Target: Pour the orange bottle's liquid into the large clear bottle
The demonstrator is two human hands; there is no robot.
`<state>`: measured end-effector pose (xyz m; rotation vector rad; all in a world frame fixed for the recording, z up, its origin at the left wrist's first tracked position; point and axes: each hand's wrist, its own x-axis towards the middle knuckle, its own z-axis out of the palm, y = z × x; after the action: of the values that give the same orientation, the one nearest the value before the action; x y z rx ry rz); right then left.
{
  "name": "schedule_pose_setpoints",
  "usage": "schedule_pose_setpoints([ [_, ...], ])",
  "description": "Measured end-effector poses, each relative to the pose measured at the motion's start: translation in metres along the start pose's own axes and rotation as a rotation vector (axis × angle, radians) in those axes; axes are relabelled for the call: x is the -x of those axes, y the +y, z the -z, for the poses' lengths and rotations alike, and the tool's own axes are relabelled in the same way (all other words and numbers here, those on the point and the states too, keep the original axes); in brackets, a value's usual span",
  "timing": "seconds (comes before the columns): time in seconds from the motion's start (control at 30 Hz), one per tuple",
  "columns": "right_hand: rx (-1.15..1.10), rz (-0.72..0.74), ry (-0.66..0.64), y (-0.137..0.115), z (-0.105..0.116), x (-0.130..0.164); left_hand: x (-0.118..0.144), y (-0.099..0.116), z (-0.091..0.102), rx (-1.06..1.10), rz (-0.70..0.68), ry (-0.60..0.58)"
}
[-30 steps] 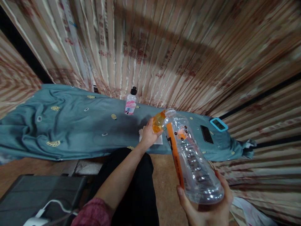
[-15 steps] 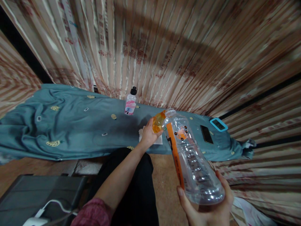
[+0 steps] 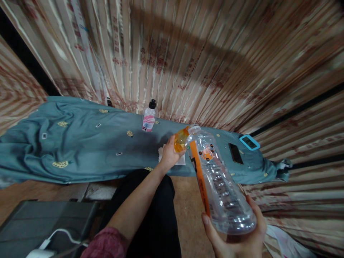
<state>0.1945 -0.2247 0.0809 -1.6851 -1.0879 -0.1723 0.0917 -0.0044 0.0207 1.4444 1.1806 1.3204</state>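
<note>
My left hand [image 3: 170, 156] is closed around a translucent amber cup [image 3: 181, 140] above the cloth. In my right hand [image 3: 239, 242] lies a large clear plastic bottle [image 3: 223, 182], gripped at its base, with an orange label strip. The bottle is tilted so that its open mouth points away from me, beside the cup's rim. Whether mouth and rim touch, or any liquid passes, I cannot tell. Under my left hand lies a white paper sheet [image 3: 181, 161], partly hidden. A small clear bottle [image 3: 148, 121] with a black cap and pink label stands to the left of the cup.
A teal pineapple-print cloth [image 3: 88, 147] covers the long table. Toward its right end are a dark phone [image 3: 235, 154] and a blue-framed digital clock [image 3: 249, 142]. Pleated curtains [image 3: 172, 64] hang behind. At lower left, a white charger with a cable [image 3: 63, 230] rests on a grey surface [image 3: 51, 215].
</note>
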Motion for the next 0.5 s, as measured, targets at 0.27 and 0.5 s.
schedule_pose_setpoints([
  [0.27,0.048,0.092,0.010,0.010,0.002,-0.004,-0.001,0.000,-0.001,-0.026,-0.024,0.004],
  [0.5,0.080,0.098,0.058,-0.001,-0.001,-0.006,-0.001,-0.004,-0.002,-0.009,-0.030,0.002],
])
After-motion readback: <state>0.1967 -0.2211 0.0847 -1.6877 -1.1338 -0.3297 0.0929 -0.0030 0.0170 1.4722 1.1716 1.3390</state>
